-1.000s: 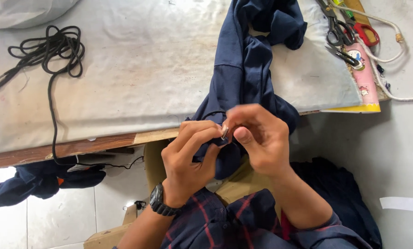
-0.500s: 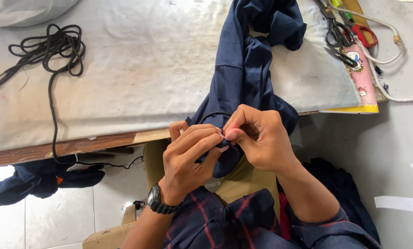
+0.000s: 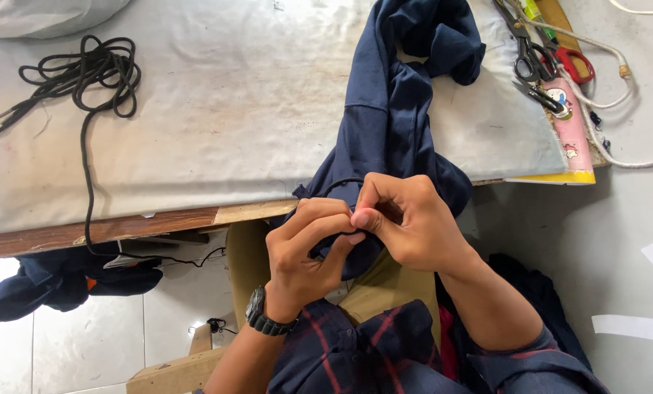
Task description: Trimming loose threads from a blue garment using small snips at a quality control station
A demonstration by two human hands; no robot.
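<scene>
Right at the near edge of the desk (image 3: 195,138), both hands are pinched on a dark blue piece of clothing (image 3: 392,124). The left hand (image 3: 304,252) has a black watch (image 3: 262,314) on its wrist. Its fingers curl tight around a fold of the blue cloth. The right hand (image 3: 414,219) sits just beside it, and the two hands touch. The right thumb and first finger press together on a small bit of the cloth. A thin black cord (image 3: 341,184) makes a little loop just above the knuckles. What is inside the pinch is too small to see.

The blue clothing lies in a long heap on the desk. It runs from the far side down to the near edge and hangs over into the person's lap. The desk has a pale, stained cloth over it.

A black rope (image 3: 78,76) lies in a messy coil on the left part of the desk, and one end trails off the edge. Scissors (image 3: 542,62) with black and red handles lie at the far right, next to a thick white cord (image 3: 604,109). More dark blue cloth (image 3: 56,281) lies on the floor at the left, below the desk.
</scene>
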